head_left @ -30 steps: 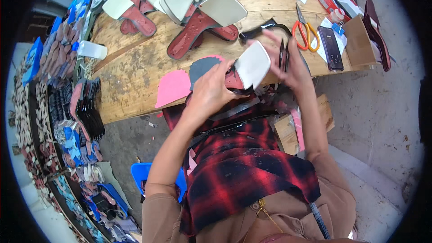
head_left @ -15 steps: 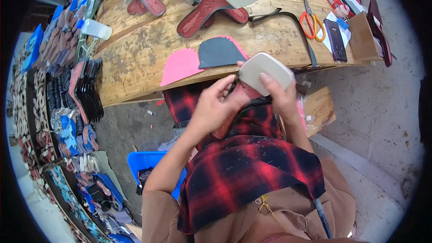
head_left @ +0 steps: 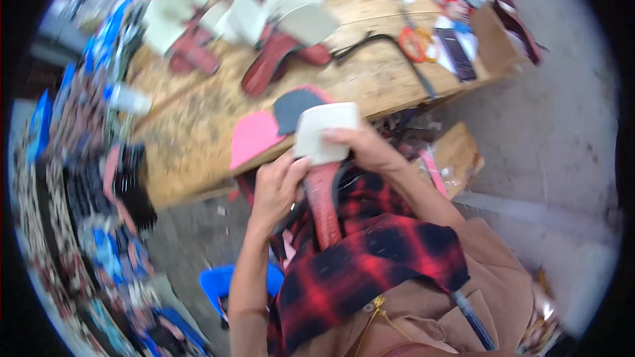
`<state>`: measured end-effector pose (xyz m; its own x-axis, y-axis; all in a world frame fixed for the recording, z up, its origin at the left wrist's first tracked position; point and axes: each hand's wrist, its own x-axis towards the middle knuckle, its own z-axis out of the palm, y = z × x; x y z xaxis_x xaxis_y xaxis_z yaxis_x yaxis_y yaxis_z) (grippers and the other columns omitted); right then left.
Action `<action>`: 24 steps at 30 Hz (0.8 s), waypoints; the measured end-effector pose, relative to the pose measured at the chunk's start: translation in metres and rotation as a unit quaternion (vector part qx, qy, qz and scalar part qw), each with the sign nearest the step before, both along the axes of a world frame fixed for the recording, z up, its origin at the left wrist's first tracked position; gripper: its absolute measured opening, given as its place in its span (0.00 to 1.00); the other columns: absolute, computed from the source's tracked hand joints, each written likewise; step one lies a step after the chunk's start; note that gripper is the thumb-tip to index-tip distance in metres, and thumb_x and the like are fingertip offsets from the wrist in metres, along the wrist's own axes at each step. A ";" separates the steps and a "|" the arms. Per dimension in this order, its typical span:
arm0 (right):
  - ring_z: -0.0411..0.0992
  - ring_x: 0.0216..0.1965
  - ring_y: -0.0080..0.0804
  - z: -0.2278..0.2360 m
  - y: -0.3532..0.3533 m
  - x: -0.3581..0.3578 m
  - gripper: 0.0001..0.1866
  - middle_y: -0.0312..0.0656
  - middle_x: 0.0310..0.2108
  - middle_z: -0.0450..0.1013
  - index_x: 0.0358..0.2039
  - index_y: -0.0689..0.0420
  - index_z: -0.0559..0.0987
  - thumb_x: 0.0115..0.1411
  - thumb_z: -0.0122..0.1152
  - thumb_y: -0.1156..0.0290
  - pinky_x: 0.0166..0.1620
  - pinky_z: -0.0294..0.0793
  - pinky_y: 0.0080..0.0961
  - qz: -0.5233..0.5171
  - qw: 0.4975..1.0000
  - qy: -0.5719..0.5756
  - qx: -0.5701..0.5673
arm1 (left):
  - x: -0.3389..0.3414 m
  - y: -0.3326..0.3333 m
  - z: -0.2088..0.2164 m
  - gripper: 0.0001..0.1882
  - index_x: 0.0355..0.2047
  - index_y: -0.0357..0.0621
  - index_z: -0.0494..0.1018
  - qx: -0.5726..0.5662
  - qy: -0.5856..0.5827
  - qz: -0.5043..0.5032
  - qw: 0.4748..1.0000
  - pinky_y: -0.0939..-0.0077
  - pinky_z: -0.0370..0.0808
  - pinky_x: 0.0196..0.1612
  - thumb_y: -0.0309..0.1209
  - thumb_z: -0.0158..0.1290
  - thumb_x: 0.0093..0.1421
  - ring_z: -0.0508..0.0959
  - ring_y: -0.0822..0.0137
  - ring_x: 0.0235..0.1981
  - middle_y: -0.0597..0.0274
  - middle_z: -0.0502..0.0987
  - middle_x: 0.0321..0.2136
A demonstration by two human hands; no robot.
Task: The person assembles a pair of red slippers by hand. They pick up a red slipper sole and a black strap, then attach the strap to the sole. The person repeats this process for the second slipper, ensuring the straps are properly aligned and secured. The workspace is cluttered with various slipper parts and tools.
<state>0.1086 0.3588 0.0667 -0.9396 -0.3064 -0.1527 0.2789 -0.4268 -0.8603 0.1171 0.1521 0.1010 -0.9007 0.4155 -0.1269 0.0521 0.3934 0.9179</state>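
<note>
Near bench (head_left: 175, 168) | right grip (head_left: 370, 149) closed on white toe panel (head_left: 312, 133); left grip (head_left: 276, 186) pinching left edge of red insole (head_left: 323, 206) | looks light, bendy from here; best held by rims

From the wearer's head, the fisheye camera looks down at close range, the hands (head_left: 274, 186) near its centre, the plaid cloth (head_left: 380, 254) toward six o'clock, the surface (head_left: 188, 132) toward twelve and the grey floor (head_left: 555, 119) at three.

Off-white panel (head_left: 316, 133), red sole (head_left: 323, 208), red-black plaid cloth (head_left: 380, 251)
</note>
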 end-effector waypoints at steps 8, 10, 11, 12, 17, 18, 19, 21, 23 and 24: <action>0.68 0.23 0.20 0.006 -0.057 -0.025 0.17 0.36 0.17 0.69 0.27 0.64 0.78 0.60 0.63 0.60 0.27 0.67 0.26 -0.124 0.959 0.145 0.210 | -0.033 0.016 -0.021 0.15 0.33 0.34 0.70 0.075 0.216 0.327 0.917 0.73 0.67 0.35 0.34 0.41 0.71 0.68 0.70 0.30 0.64 0.70 0.26; 0.67 0.19 0.29 -0.004 -0.068 -0.014 0.17 0.44 0.16 0.69 0.26 0.66 0.76 0.61 0.62 0.61 0.26 0.66 0.32 -0.172 0.948 0.132 0.232 | -0.044 0.012 -0.030 0.15 0.32 0.33 0.70 0.013 0.251 0.338 0.907 0.70 0.66 0.34 0.32 0.42 0.71 0.66 0.68 0.29 0.59 0.68 0.25; 0.66 0.18 0.42 -0.011 -0.073 -0.015 0.17 0.52 0.19 0.70 0.27 0.65 0.76 0.62 0.59 0.62 0.25 0.65 0.35 -0.196 0.907 0.187 0.321 | -0.048 0.013 -0.026 0.15 0.31 0.32 0.69 0.036 0.269 0.338 0.901 0.71 0.66 0.33 0.32 0.43 0.70 0.66 0.68 0.28 0.58 0.67 0.24; 0.68 0.20 0.53 -0.003 -0.075 -0.006 0.15 0.54 0.22 0.72 0.29 0.63 0.77 0.63 0.58 0.63 0.26 0.67 0.37 -0.172 0.883 0.221 0.376 | -0.052 0.007 -0.024 0.15 0.32 0.32 0.70 0.076 0.285 0.335 0.895 0.73 0.66 0.32 0.33 0.44 0.70 0.66 0.69 0.28 0.58 0.66 0.23; 0.76 0.24 0.48 -0.007 -0.066 0.030 0.11 0.50 0.22 0.74 0.33 0.60 0.78 0.62 0.60 0.64 0.27 0.71 0.36 -0.071 0.883 0.265 0.380 | -0.063 -0.013 -0.029 0.16 0.38 0.36 0.74 0.318 0.106 0.419 0.844 0.77 0.70 0.41 0.38 0.45 0.70 0.72 0.72 0.35 0.65 0.76 0.33; 0.76 0.24 0.47 -0.008 -0.062 0.026 0.09 0.48 0.21 0.74 0.31 0.58 0.78 0.60 0.62 0.65 0.27 0.72 0.36 -0.082 0.867 0.289 0.397 | -0.064 -0.014 -0.038 0.18 0.43 0.37 0.74 0.350 0.064 0.426 0.832 0.76 0.71 0.45 0.40 0.45 0.71 0.75 0.72 0.39 0.63 0.77 0.37; 0.75 0.23 0.46 -0.007 -0.054 0.021 0.09 0.48 0.20 0.73 0.30 0.57 0.78 0.58 0.63 0.65 0.26 0.72 0.36 -0.087 0.824 0.341 0.444 | -0.064 -0.009 -0.051 0.20 0.51 0.38 0.69 0.456 0.032 0.398 0.796 0.74 0.73 0.47 0.43 0.44 0.71 0.75 0.71 0.41 0.62 0.76 0.42; 0.77 0.25 0.41 -0.002 -0.040 0.014 0.08 0.44 0.21 0.74 0.27 0.55 0.76 0.53 0.66 0.67 0.27 0.73 0.36 -0.068 0.739 0.407 0.533 | -0.044 -0.009 -0.058 0.25 0.59 0.41 0.62 0.446 -0.059 0.323 0.833 0.71 0.75 0.46 0.46 0.43 0.71 0.74 0.70 0.44 0.62 0.73 0.43; 0.77 0.26 0.38 -0.004 -0.037 0.012 0.08 0.41 0.24 0.75 0.31 0.54 0.78 0.52 0.66 0.67 0.28 0.73 0.34 -0.042 0.707 0.475 0.522 | -0.020 0.018 -0.038 0.30 0.60 0.42 0.61 0.347 -0.015 0.313 0.884 0.71 0.77 0.44 0.52 0.44 0.68 0.75 0.70 0.43 0.62 0.73 0.41; 0.77 0.27 0.37 -0.005 -0.036 0.012 0.10 0.40 0.26 0.76 0.33 0.54 0.79 0.52 0.67 0.67 0.28 0.74 0.33 -0.027 0.690 0.507 0.516 | -0.021 0.016 -0.035 0.31 0.59 0.39 0.62 0.325 -0.017 0.302 0.896 0.71 0.77 0.44 0.52 0.45 0.68 0.75 0.69 0.43 0.61 0.73 0.41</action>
<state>0.1205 0.3230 0.0613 -0.7297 -0.4857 0.4813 -0.6816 0.5728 -0.4554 0.0961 0.1680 0.0656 -0.9865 -0.1499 -0.0668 -0.0227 -0.2782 0.9602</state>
